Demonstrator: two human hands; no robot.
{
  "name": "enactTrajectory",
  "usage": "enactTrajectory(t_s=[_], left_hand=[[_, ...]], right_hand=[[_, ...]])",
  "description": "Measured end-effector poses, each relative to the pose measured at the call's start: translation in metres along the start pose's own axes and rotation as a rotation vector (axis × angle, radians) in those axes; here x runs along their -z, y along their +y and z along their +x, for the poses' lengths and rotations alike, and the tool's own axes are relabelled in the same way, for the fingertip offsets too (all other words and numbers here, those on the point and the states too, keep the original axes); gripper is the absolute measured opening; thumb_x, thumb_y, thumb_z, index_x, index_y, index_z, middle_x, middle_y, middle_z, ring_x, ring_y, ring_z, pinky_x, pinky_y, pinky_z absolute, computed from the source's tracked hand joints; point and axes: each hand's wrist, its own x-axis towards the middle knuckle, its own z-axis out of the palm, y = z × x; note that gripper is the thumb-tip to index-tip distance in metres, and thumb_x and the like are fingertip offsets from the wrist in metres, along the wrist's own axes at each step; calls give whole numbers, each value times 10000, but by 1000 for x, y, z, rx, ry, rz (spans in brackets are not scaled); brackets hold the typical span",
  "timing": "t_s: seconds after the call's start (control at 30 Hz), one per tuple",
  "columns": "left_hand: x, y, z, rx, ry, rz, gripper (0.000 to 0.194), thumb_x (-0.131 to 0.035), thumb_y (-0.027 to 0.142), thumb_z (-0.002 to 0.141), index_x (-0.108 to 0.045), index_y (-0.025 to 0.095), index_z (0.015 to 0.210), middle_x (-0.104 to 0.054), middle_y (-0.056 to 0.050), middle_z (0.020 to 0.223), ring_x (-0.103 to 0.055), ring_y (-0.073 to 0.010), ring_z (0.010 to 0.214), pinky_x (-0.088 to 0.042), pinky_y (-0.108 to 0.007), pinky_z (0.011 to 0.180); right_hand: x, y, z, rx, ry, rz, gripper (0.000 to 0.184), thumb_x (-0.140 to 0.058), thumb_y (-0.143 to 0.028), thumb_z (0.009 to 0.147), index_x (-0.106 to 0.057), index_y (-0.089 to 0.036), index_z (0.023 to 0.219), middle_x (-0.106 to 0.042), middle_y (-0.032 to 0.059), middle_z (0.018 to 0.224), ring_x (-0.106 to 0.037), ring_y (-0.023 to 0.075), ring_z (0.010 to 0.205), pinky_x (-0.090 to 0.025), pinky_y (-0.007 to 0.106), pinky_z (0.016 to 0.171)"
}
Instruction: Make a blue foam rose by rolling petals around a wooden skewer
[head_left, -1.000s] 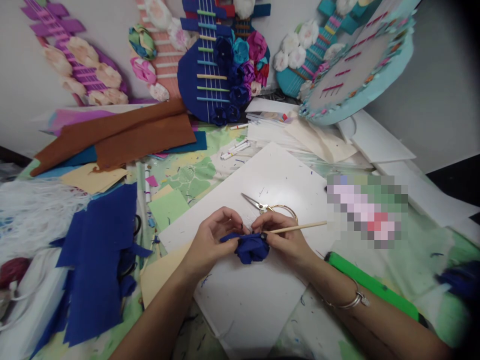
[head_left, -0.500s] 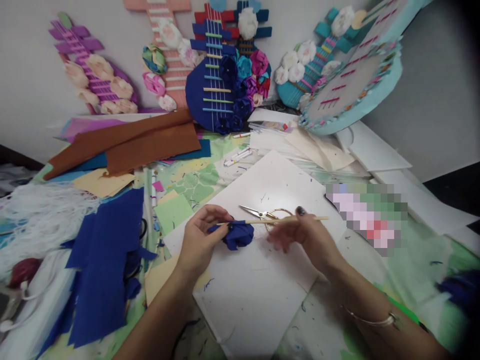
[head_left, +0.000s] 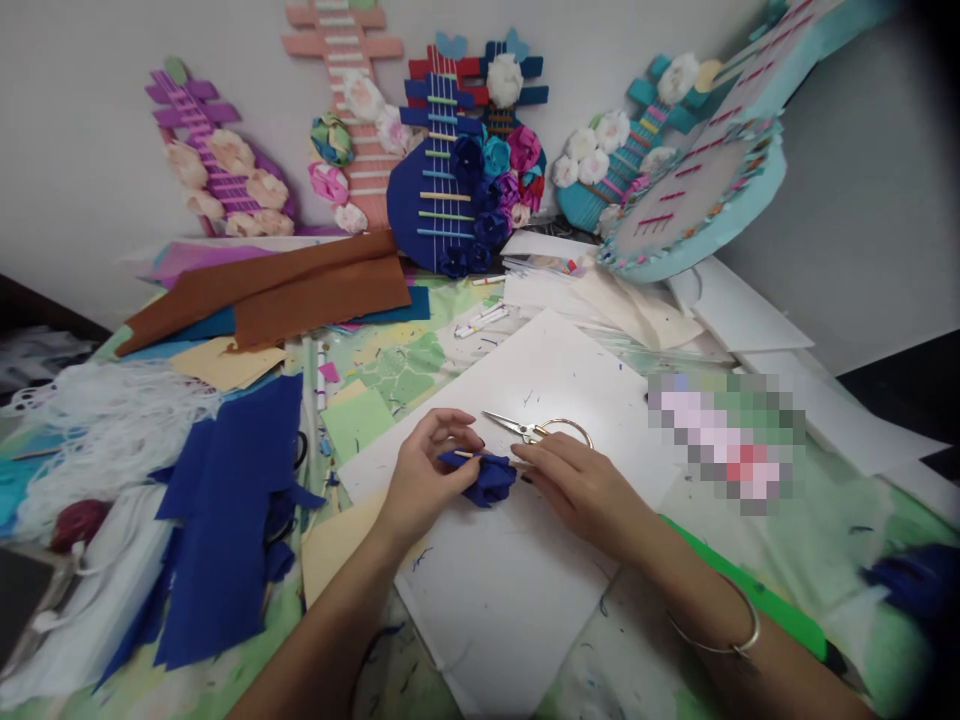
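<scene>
My left hand [head_left: 431, 470] pinches a dark blue crepe-paper flower [head_left: 491, 482] between thumb and fingers, above a white board [head_left: 517, 580]. A short bit of a thin wooden stick [head_left: 466, 454] shows along the flower's upper edge. Right at the flower's other side, the fingers of my right hand [head_left: 574, 485] close around the stick, most of which they hide. Just behind my hands, gold-handled scissors [head_left: 529, 431] lie on the board with their blades pointing left.
Blue crepe paper [head_left: 225, 520] and tangled white string [head_left: 112, 420] lie at the left. Decorated paper guitars [head_left: 427, 205] lean on the wall, behind brown sheets [head_left: 322, 290]. White sheets [head_left: 757, 310] are stacked back right. A green-handled tool [head_left: 750, 580] lies under my right forearm.
My right hand has moved left along the stick, up close to the flower, and its fingers have closed in. My left hand still holds the flower. The camera view has shifted slightly.
</scene>
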Motion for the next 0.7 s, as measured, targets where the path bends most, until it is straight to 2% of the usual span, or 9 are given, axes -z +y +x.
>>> enactTrajectory(t_s=[0.07, 0.2, 0.3, 0.4, 0.47, 0.53, 0.63, 0.7], left_hand=[[1, 1, 0, -7, 11, 6, 332, -631, 122, 680, -499, 175, 979, -588, -4, 795, -602, -130, 782, -472, -251, 726], [7, 0, 2, -22, 28, -19, 359, -623, 113, 681, -488, 180, 1007, -576, 6, 789, -593, -130, 784, -462, -249, 712], [12, -3, 4, -25, 94, -77, 401, -618, 104, 678, -476, 190, 1043, -570, 15, 793, -576, -122, 778, -439, -217, 650], [13, -2, 5, -17, 104, -120, 429, -620, 97, 671, -466, 196, 1059, -566, 16, 815, -578, -118, 789, -434, -204, 640], [10, -1, 4, 16, 21, -107, 470, -628, 98, 668, -444, 199, 1088, -575, 5, 850, -600, -122, 785, -449, -219, 665], [2, -1, 0, 76, -121, -90, 545, -634, 96, 661, -408, 205, 1145, -593, -26, 921, -629, -137, 773, -464, -240, 672], [-13, -4, -8, 139, -321, -153, 673, -640, 87, 652, -351, 223, 1244, -590, -85, 1047, -646, -167, 816, -483, -273, 707], [-21, -7, -14, 167, -374, -177, 737, -635, 70, 645, -328, 249, 1290, -581, -92, 1084, -638, -181, 864, -478, -258, 686]], right_hand=[[-3, -2, -4, -19, -33, 4, 285, -389, -141, 903, -572, -139, 1122, -652, 120, 846, -595, 199, 785, -488, 321, 655], [2, 4, -8, -65, -31, 22, 355, -340, -43, 862, -564, -160, 1111, -648, 105, 911, -593, 174, 807, -474, 287, 664], [17, 15, -8, -162, -2, 44, 278, -411, -88, 849, -601, -177, 1032, -660, 80, 890, -592, 164, 791, -453, 273, 667], [32, 22, -5, -319, 60, -15, 154, -510, -184, 823, -645, -194, 895, -658, 42, 755, -564, 145, 654, -401, 255, 578], [37, 19, -3, -367, 128, 33, 117, -534, -221, 821, -649, -200, 830, -649, 22, 706, -547, 128, 613, -384, 248, 561], [36, 11, -1, -366, 136, 156, 115, -545, -236, 824, -652, -203, 850, -652, 20, 736, -540, 121, 624, -381, 242, 556], [27, -5, 2, -289, 36, 363, 137, -549, -230, 823, -652, -199, 908, -646, 30, 800, -540, 129, 698, -396, 247, 593], [21, -13, 4, -243, -34, 441, 159, -543, -178, 804, -651, -204, 917, -628, 15, 765, -521, 126, 691, -401, 257, 622]])
